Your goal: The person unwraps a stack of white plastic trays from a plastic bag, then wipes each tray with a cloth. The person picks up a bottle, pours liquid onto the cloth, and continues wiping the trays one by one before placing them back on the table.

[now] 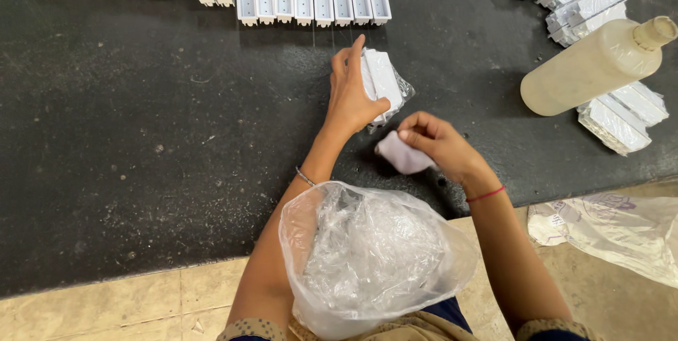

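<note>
White plastic part [383, 81] in clear wrap is standing on the dark table [141, 136], left hand [351, 93] clamping it; right hand [438, 142], just nearer, is pinching a pale cloth [402, 156].

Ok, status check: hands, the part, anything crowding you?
Left hand gripping wrapped white part. Right hand pinching pale cloth. Plastic bag on lap, bottle lying right, clear of hands.

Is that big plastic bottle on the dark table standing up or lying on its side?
Lying on its side. The plastic bottle rests lengthwise on the table, its neck pointing toward the right edge, partly over white wrapped parts.
</note>
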